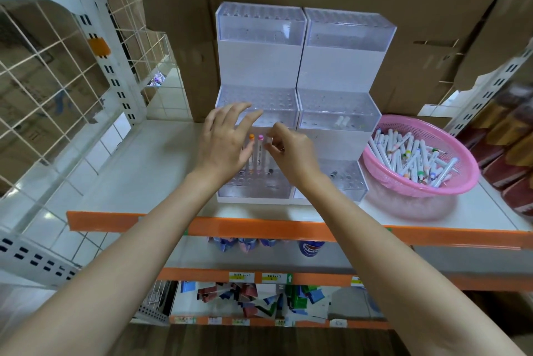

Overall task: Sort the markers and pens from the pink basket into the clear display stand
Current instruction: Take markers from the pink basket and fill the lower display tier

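Forearms reach up to the clear display stand [261, 47]. Right hand [291, 150]: fingers curled, pinching the top of a white marker [268, 158] standing in the front tier, just beside the pink-capped marker [260, 153] and orange-capped marker [251, 140]. Left hand [225, 142]: fingers spread, holding nothing. Pink basket [450, 190] of loose markers [412, 156] sits right of the stand, on the same shelf [129, 176].

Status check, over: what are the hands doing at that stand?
Left hand open beside orange-capped marker. Right hand pinching third marker next to pink-capped marker, clear display stand front tier. Pink basket far from empty. Nothing blocking.
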Demonstrator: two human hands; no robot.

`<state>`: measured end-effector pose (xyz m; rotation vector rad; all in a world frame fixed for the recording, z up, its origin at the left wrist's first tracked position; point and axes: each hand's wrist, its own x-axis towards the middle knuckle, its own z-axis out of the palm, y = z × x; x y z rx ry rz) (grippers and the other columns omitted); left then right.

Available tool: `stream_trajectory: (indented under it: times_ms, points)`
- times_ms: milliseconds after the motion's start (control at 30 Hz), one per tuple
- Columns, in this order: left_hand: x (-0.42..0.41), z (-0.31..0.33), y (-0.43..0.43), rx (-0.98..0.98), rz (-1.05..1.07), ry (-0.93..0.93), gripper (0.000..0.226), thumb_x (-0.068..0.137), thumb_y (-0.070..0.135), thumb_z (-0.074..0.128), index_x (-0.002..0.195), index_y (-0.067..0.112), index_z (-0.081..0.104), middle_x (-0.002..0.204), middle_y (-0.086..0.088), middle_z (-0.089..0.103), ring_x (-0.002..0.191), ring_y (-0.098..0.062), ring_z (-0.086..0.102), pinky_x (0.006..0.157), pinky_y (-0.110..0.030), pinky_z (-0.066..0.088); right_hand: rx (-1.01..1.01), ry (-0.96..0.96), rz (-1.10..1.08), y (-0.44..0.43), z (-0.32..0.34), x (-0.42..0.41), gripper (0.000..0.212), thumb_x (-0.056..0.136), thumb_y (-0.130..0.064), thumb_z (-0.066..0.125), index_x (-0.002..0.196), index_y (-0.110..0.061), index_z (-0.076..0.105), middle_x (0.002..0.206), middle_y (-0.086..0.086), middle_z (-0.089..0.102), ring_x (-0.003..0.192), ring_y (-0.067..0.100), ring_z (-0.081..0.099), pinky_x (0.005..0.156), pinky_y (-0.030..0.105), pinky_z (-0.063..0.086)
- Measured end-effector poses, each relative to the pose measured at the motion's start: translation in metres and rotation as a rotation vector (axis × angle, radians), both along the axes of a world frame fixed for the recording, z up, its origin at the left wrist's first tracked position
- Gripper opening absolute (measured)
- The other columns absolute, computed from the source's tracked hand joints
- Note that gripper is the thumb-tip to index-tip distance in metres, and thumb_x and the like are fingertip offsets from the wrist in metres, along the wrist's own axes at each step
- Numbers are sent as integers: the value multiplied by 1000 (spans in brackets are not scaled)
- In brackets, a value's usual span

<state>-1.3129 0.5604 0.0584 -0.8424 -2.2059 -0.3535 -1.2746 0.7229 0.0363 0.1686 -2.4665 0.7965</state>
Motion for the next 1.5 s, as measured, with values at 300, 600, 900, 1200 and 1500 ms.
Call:
stream_trajectory:
  times_ms: [300, 600, 900, 1200, 1500]
  points:
    - [3, 3, -2, -33, 7, -38, 49, 81, 26, 67, 127, 18, 56, 132, -7, 53, 123, -26, 46, 106, -42, 27, 169, 27, -55, 4, 15, 12, 27, 89, -25, 65, 111, -13, 57, 94, 3, 65, 84, 26, 60, 61, 35, 50]
    - [30, 4, 37, -64, -78, -65, 45, 82, 33, 63, 123, 16, 58, 130, -7, 55, 119, -26, 51, 108, -45, 25, 438, 163, -292, 43, 21, 49, 42, 73, -33, 78, 110, -18, 65, 106, 3, 65, 93, 27, 62, 74, 36, 46]
    - [68, -3, 141, -203, -272, -341, 46, 82, 35, 64, 123, 15, 58, 126, -7, 57, 117, -27, 52, 96, -40, 36, 390, -119, -422, 146, 13, 107, 48, 81, -26, 68, 126, -14, 59, 121, 8, 63, 108, 32, 58, 85, 41, 45]
    - [85, -10, 269, -244, -345, -443, 45, 83, 32, 61, 124, 15, 57, 118, -7, 59, 109, -29, 55, 90, -41, 44, 366, -303, -467, 255, 7, 125, 46, 95, -31, 49, 138, -17, 46, 128, 8, 59, 116, 31, 54, 89, 41, 43]
    - [60, -17, 331, -370, -41, -739, 30, 86, 30, 57, 110, 15, 65, 117, -12, 59, 108, -31, 55, 85, -37, 48, 309, -579, -518, 312, 2, 96, 22, 93, -19, 44, 107, -9, 59, 106, 15, 65, 96, 33, 60, 64, 30, 37]
